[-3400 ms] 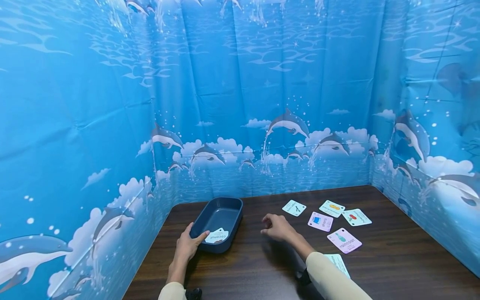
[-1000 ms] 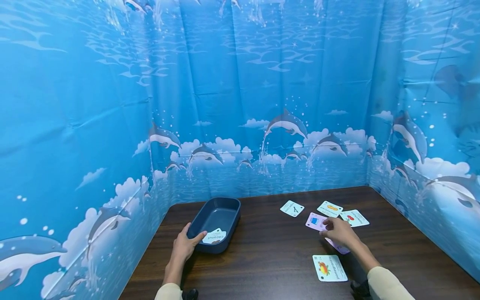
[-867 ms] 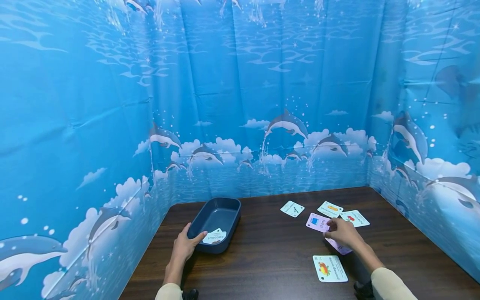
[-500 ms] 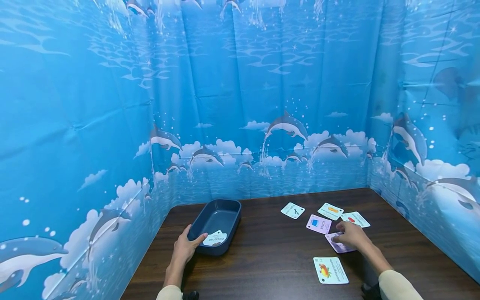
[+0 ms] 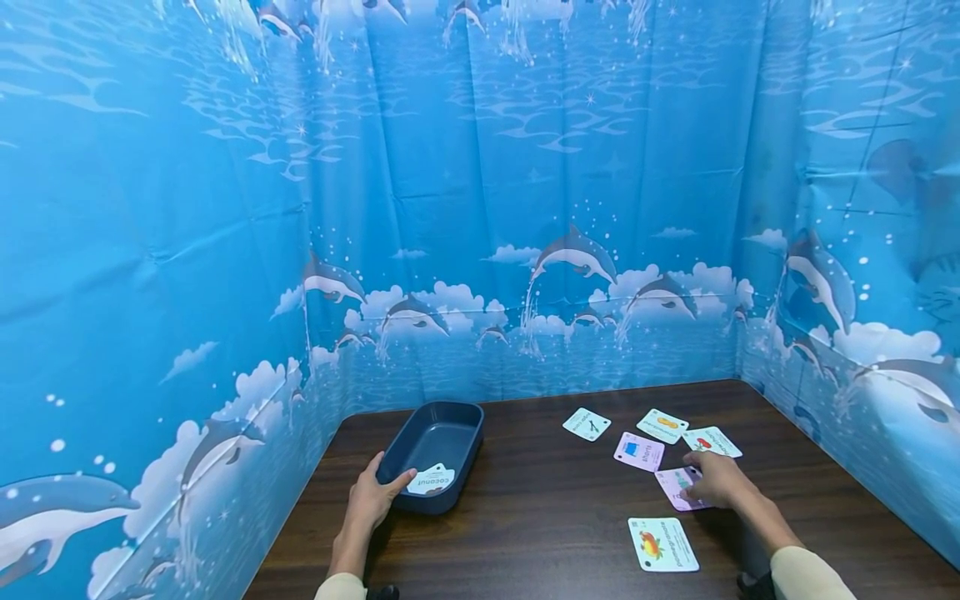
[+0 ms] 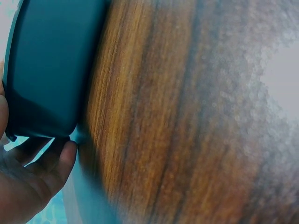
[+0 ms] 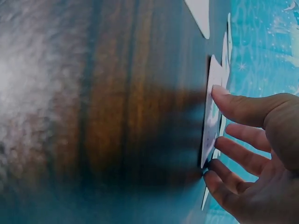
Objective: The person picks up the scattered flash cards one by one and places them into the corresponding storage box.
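Note:
My left hand (image 5: pixel 370 500) grips the near left corner of a dark blue tray (image 5: pixel 471 454), thumb over the rim; the left wrist view shows its fingers against the outer wall. Inside the tray lies a coconut card (image 5: pixel 431 480), which seems to overlap another card. My right hand (image 5: pixel 723 482) is at a pink raincoat card (image 5: pixel 675 486) lying on the table, and partly covers it. In the right wrist view the thumb touches the raincoat card (image 7: pixel 212 114) and the other fingers spread along its edge, not closed round it.
Around the right hand lie a pink shorts card (image 5: pixel 639 451), a card with red fruit (image 5: pixel 712 442), a card with an orange picture (image 5: pixel 662 425) and a card with a dark picture (image 5: pixel 587 424). Nearer is a pomegranate card (image 5: pixel 663 544). Dolphin-print curtains (image 5: pixel 480 208) surround the wooden table (image 5: pixel 540 517).
My right hand has moved from beside the tray rightward over the cards, then down onto the raincoat card's right side, uncovering the shorts card. The left hand has stayed on the tray.

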Demonstrator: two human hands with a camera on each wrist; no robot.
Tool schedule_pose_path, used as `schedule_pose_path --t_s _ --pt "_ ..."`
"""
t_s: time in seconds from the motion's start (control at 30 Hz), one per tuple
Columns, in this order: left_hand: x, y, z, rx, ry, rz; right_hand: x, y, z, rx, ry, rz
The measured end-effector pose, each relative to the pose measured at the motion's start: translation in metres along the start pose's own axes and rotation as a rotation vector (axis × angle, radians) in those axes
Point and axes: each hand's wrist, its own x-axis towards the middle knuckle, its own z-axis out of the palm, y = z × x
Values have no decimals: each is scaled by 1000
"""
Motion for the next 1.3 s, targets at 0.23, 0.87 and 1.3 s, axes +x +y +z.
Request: schedule_pose_path --t_s 0.23,0.87,1.3 --pt "0 1 0 7 -2 -4 1 2 3 -16 39 -14" --pt "-5 0 -2 1 1 37 4 0 6 28 77 47" --pt "-1 -3 -1 0 18 32 9 -7 7 67 114 3"
